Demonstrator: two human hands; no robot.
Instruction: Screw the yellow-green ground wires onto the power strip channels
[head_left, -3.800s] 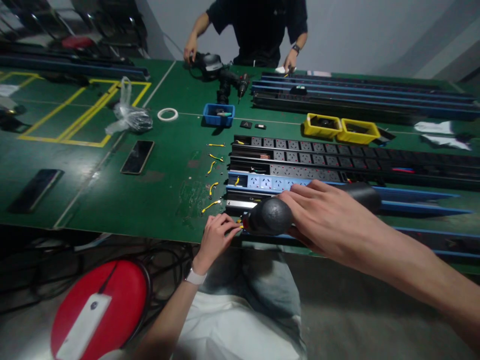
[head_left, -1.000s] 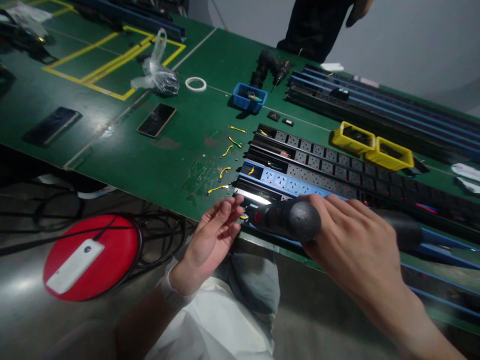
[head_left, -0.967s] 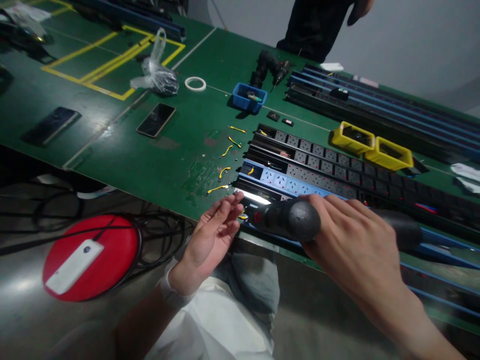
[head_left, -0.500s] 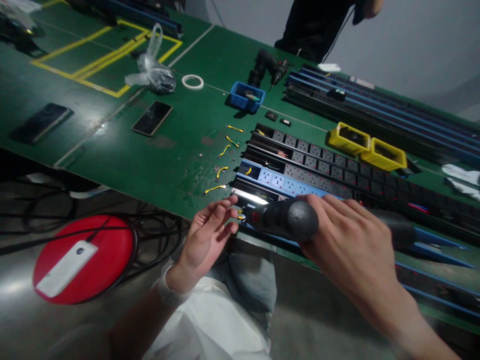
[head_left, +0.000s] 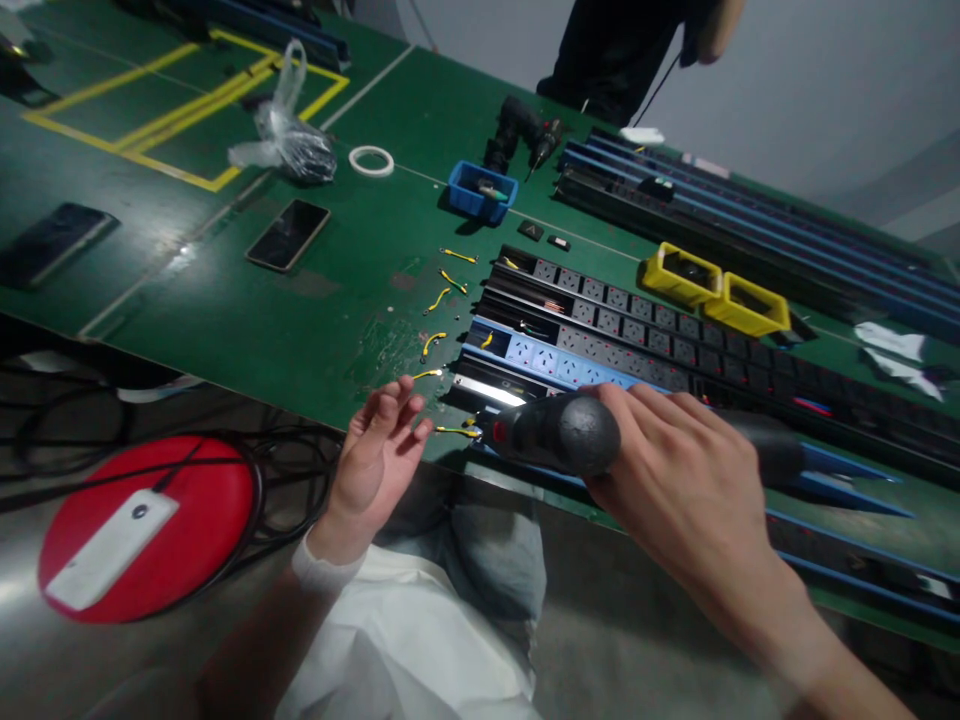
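My right hand (head_left: 675,465) is wrapped round a black power screwdriver (head_left: 551,430), whose tip points left at the end of the nearest strip. A yellow-green wire (head_left: 456,431) sticks out leftward from under that tip. Just left of the wire is my left hand (head_left: 379,460), palm turned up, fingers apart and slightly curled, holding nothing. Beyond the tool, a blue socket strip (head_left: 570,368) and several black socket strips (head_left: 630,300) lie side by side. More short yellow wires (head_left: 435,343) are laid out by their left ends.
Yellow bins (head_left: 750,305), a blue bin (head_left: 482,193), another power tool (head_left: 517,130), a tape ring (head_left: 371,161), a plastic bag (head_left: 289,145) and phones (head_left: 289,235) are on the green table (head_left: 330,330). A red stool (head_left: 217,530) stands lower left. A person (head_left: 619,55) stands across the table.
My left hand has drawn back to the left, away from the tool's tip, with its fingers off the wire, which now shows more fully. My right hand still holds the screwdriver at the strip's end.
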